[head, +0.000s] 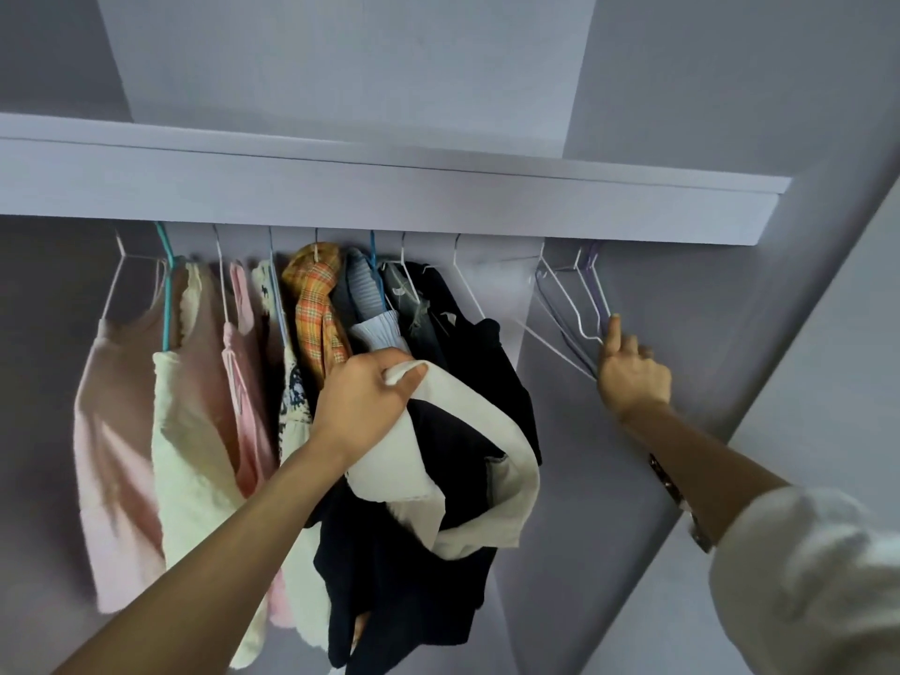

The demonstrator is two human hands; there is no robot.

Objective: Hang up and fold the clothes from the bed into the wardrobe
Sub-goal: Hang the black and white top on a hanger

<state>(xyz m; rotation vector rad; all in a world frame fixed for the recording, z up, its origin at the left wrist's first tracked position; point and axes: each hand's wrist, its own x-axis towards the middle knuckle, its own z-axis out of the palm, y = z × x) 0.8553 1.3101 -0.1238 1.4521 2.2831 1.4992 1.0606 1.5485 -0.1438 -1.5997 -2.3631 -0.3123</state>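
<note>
My left hand (366, 400) grips a dark navy garment with a wide white collar (438, 484), holding it up in front of the hanging clothes. My right hand (630, 370) is at the right end of the wardrobe rail, fingers curled around the lower corner of an empty purple hanger (595, 289), index finger pointing up along it. Two or three empty white hangers (560, 304) hang beside it. The rail itself is hidden behind the white shelf front (389, 197).
Several garments hang on the rail: a pink top (114, 431), a cream top (195, 431), a pink piece, an orange plaid shirt (316, 309), a pale blue ribbed knit and dark clothes (487, 367). The wardrobe's side wall (730, 285) is close on the right.
</note>
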